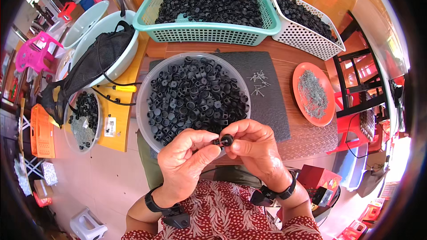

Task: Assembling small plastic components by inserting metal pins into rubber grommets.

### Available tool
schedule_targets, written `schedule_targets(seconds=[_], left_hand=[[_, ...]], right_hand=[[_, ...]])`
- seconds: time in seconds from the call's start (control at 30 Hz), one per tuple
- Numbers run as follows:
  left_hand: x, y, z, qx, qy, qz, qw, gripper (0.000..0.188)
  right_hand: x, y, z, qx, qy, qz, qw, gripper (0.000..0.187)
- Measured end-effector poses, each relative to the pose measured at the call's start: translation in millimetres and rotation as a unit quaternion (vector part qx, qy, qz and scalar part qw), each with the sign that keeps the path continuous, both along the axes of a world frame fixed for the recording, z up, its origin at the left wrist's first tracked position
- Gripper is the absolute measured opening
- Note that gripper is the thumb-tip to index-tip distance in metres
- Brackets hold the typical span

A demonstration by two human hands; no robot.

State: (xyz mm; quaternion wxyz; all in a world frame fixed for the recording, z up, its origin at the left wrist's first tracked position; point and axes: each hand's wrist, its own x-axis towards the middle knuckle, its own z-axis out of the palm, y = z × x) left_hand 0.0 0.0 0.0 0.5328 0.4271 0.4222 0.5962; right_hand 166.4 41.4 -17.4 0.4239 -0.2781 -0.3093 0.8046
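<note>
Between my two hands, at the front rim of a clear round tub (142,106), is a small round black plastic part (227,140). The fingertips of my left hand (184,155) pinch its left side, where a narrow end shows. My right hand (258,146) grips it from the right with thumb and fingers. Similar black plastic pieces (195,93) heap up in the tub just beyond. Thin metal screws or pins (259,79) lie loose on a dark grey mat (278,111). More of them (312,93) fill an orange-red plate (330,102) on the right.
A green basket (204,35) and a white basket (311,46), both full of black parts, stand at the back. On the left are a black mesh bag (100,53), a yellow-handled tool (124,88) and a smaller tub (98,126) of mixed pieces.
</note>
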Motion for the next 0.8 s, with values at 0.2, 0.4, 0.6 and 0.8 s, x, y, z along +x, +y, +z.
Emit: schedule_targets(seconds=[0.2,0.4,0.6,0.8], left_hand=[[-0.2,2.7,-4.2,0.059,0.126,0.045,0.989,0.020],[1.5,3.7,-4.1,0.105,0.212,0.075,0.969,0.021],[2.5,5.3,-1.4,0.142,0.259,0.091,0.951,0.022],[1.4,5.9,0.7,0.139,0.273,0.084,0.948,0.021]], right_hand=[[-3.0,-1.3,1.9,0.018,-0.016,-0.015,1.000,0.025],[-4.0,-3.0,1.4,0.027,-0.037,-0.024,0.999,0.026],[-5.9,-5.0,2.6,0.037,-0.053,-0.041,0.997,0.026],[-7.7,-7.0,2.1,0.086,-0.084,-0.063,0.991,0.027]])
